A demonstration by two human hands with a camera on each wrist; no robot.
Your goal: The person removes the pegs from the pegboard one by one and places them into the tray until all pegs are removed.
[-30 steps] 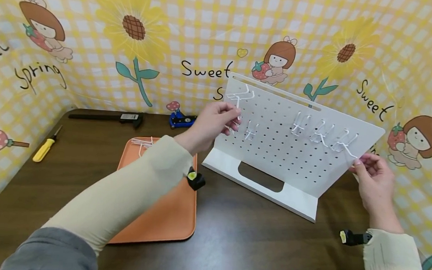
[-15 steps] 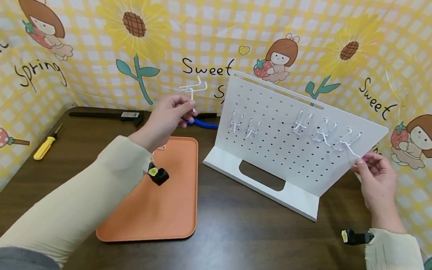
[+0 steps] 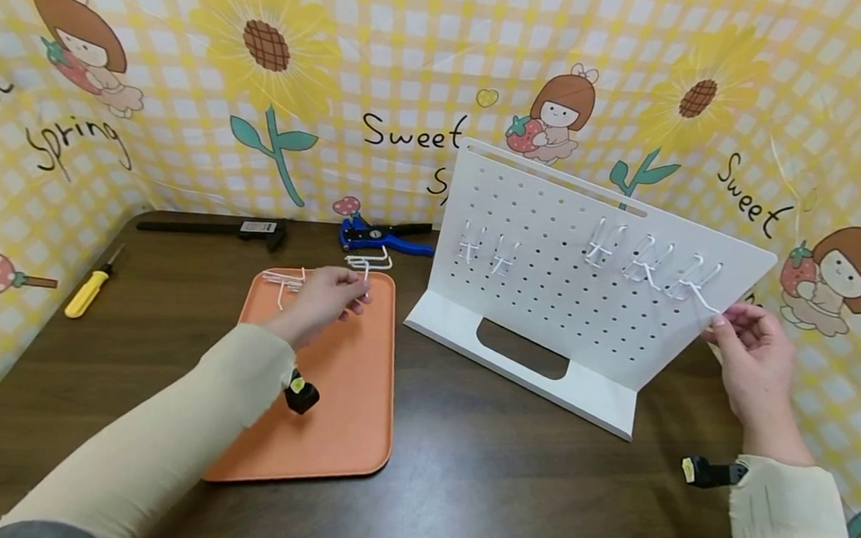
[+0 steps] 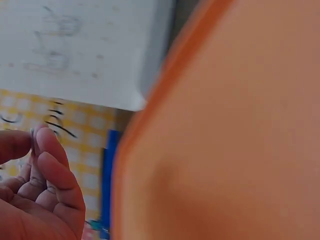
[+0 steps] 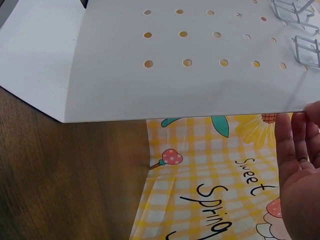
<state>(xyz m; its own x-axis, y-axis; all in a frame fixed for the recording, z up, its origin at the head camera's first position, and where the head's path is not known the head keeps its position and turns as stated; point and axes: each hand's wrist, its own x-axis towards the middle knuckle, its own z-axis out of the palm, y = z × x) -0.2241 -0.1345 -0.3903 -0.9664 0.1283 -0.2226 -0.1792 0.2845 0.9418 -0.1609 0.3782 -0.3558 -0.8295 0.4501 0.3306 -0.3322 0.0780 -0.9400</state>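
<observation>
My left hand pinches a white wire pegboard hook between thumb and fingers, above the far part of the orange tray. The hook's bent prongs stick up past the fingertips. More white hooks lie at the tray's far left corner, partly behind this hand. To the right, a white pegboard leans back on its base. Several wire hooks hang on it, two at the left and the others at the right. My right hand pinches the board's right edge, also seen in the right wrist view.
Behind the tray lie blue-and-black pliers, possibly wire strippers. A black caliper is at the back left, and a yellow-handled screwdriver at the far left. A checked cloth hangs behind the dark wooden table.
My left hand has moved left, from the board's upper left to above the tray, then lower, with the hook still in its fingers. The right hand stays at the board's edge.
</observation>
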